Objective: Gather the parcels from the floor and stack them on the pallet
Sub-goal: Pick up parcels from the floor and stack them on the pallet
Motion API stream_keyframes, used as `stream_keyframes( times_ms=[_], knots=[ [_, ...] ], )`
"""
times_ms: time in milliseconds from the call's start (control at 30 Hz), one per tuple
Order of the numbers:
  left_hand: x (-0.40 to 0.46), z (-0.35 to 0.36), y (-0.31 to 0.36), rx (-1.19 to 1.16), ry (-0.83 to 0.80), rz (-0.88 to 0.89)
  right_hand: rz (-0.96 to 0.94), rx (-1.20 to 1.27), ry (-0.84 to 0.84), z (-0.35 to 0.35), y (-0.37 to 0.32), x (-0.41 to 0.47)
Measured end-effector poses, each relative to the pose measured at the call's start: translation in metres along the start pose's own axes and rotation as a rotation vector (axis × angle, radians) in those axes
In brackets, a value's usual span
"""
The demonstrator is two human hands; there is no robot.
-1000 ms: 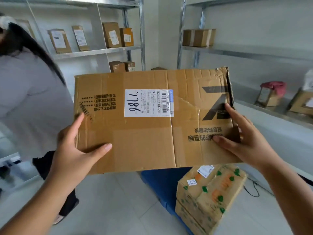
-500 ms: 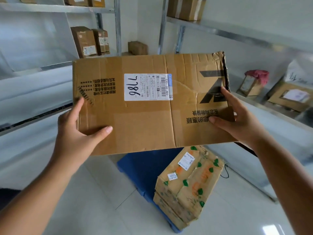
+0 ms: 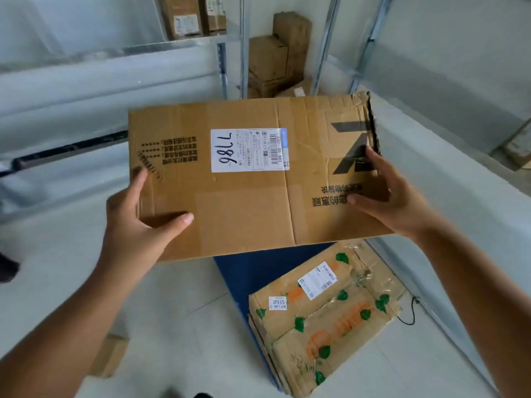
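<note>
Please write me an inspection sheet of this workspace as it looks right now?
Surface: blue pallet on pale tiled floor.
Job's things: flat carton held in the air; printed parcel lies on the pallet.
Clutter: small box on the floor, lower left.
Hands: left hand and right hand grip the carton's ends.
Cables: black cable beside the pallet.
Surroundings: metal shelving with boxes.

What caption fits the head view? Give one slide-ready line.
Both hands, left and right, hold a flat cardboard parcel above the blue pallet, where a fruit-printed parcel lies.
</note>
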State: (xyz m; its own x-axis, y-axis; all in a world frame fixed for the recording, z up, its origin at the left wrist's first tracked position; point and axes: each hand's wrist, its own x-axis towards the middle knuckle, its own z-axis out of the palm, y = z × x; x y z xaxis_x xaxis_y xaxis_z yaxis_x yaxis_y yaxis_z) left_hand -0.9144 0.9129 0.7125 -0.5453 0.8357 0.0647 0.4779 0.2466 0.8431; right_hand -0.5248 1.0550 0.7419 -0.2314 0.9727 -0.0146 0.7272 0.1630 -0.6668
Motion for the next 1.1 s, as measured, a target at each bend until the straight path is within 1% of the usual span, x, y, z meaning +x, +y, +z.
stream_keyframes(
  times_ms=[167, 267, 433, 567, 700, 933, 1100],
  knots=[
    [0.010, 0.040, -0.044, 0.086, 0.024, -0.132, 0.002, -0.033, -0.136, 0.041, 0.031, 0.064],
    [0.030, 0.066, -0.082, 0.114, 0.014, -0.201, 0.059, -0.039, -0.214, 0.075, 0.052, 0.098],
    [0.065, 0.130, -0.149, 0.085, -0.024, -0.299, 0.104, -0.093, -0.314, 0.136, 0.103, 0.158],
    [0.076, 0.184, -0.202, 0.042, -0.030, -0.343, 0.118, -0.129, -0.402, 0.186, 0.154, 0.199],
    [0.075, 0.240, -0.254, 0.047, -0.043, -0.396, 0.137, -0.080, -0.493, 0.237, 0.215, 0.233],
    [0.051, 0.341, -0.338, 0.087, -0.064, -0.522, 0.125, -0.169, -0.662, 0.319, 0.328, 0.272],
    [0.032, 0.396, -0.388, 0.024, -0.139, -0.604, 0.188, -0.205, -0.770, 0.360, 0.381, 0.285]
  ],
)
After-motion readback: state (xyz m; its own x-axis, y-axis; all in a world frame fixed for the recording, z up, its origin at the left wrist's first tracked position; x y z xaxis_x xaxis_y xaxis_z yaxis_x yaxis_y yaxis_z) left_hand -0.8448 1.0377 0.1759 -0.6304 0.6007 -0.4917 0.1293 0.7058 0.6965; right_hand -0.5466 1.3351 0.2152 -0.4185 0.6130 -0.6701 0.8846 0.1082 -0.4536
